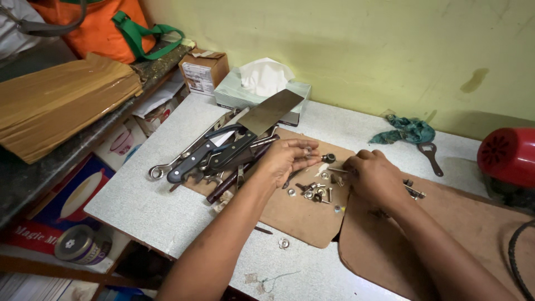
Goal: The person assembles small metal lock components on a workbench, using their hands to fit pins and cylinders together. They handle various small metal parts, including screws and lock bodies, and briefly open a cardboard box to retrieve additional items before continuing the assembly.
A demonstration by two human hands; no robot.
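The left hand [287, 159] is held palm-up, fingers loosely curled; the right hand [374, 175] is turned knuckles-up, apparently pinched shut.

1. Yellow-green wall [356, 50] rising directly behind the speckled grey table [145, 206], stained dark toward the right.
2. Dark shelf [33, 178] left of the table, slightly higher, bearing a brown wrapped parcel [56, 106].
3. Lower shelving under that, crammed with printed boxes [72, 200].
4. Soft, even light across the table.

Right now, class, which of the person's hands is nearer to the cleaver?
Left. The left hand lies just right of the cleaver, beside its black handle; the right hand is farther right, over the small hardware.
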